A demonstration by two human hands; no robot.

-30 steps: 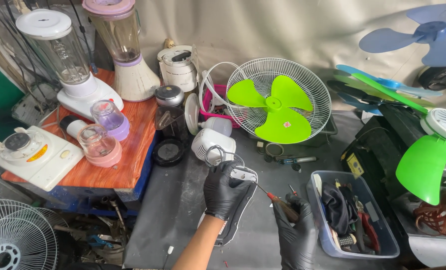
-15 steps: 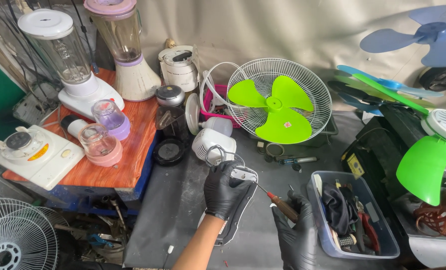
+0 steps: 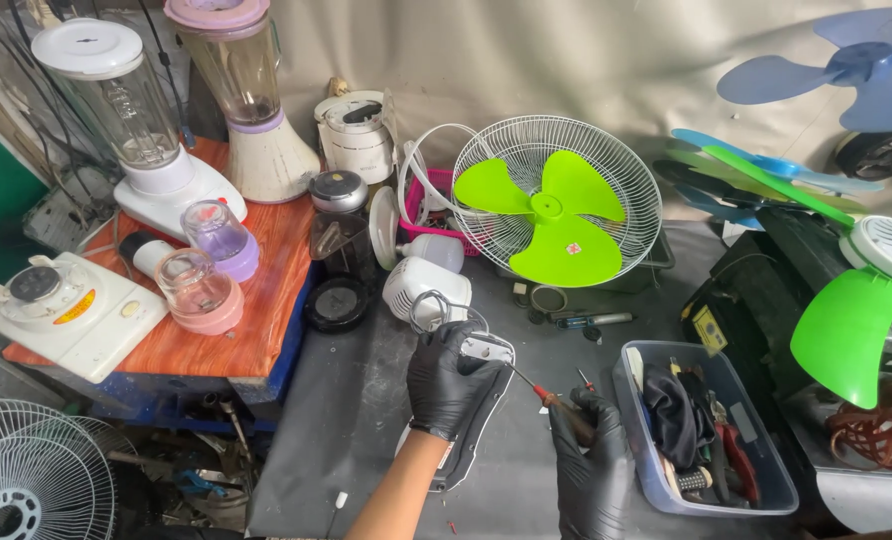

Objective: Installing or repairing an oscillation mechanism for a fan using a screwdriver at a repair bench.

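My left hand, in a black glove, grips a small white and grey part with a wire loop running off it, held over a dark flat fan base on the grey bench. My right hand, also gloved in black, holds a screwdriver with a red and dark handle; its thin shaft points up-left and its tip meets the white part. A white fan motor housing lies just beyond my left hand.
A wire guard with a green fan blade stands behind. A blue-grey tool bin sits right of my right hand. Blenders and jars stand on an orange board at left. More fan blades lie at right, another guard at the lower left.
My right hand has brought the screwdriver up and left, so its tip now reaches the white part. My left hand has stayed in place.
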